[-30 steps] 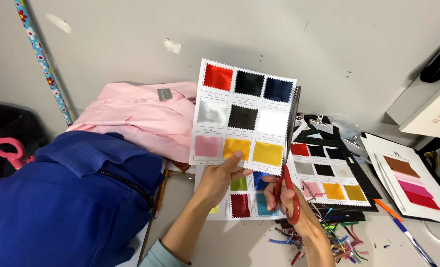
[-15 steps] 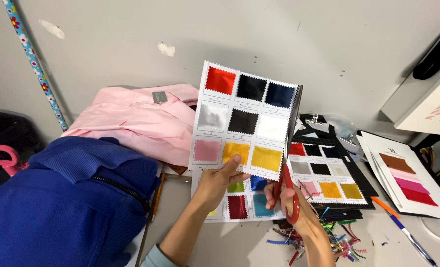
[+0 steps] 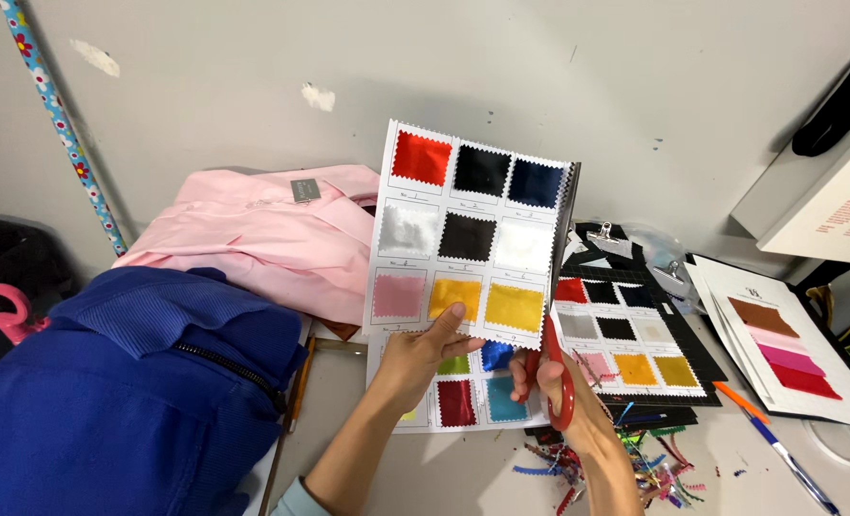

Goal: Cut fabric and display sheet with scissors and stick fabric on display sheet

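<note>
— Red-handled scissors (image 3: pixel 557 377) clasped in the right hand (image 3: pixel 560 390), fingers through the loops, blades running up along the right edge of the swatch card (image 3: pixel 473 239). Blade gap hidden behind the card edge, so impossible to tell how wide.

— And the left hand (image 3: pixel 425 355)?

— Pinching the card low down, thumb on the front just under the orange square, fingers behind. Card held upright above the grip, leaning back a little toward the grey wall (image 3: pixel 253 76).

— Looks light?

— Very light, probably thin paper with small fabric squares stuck on. Floppy above the pinch, likely to bow or curl if held only at the bottom. Better gripped close beside the cutting line, away from the glued squares, to keep the edge taut.

— Around the grip?

— Below the right hand, colourful snippets (image 3: pixel 635 468) scattered on the table (image 3: pixel 473 473). Right of it, another swatch sheet (image 3: pixel 625 339) lying flat on a black board. Left of the left forearm, a blue garment (image 3: pixel 109 401), with a pink shirt (image 3: pixel 262 239) beyond it.
</note>
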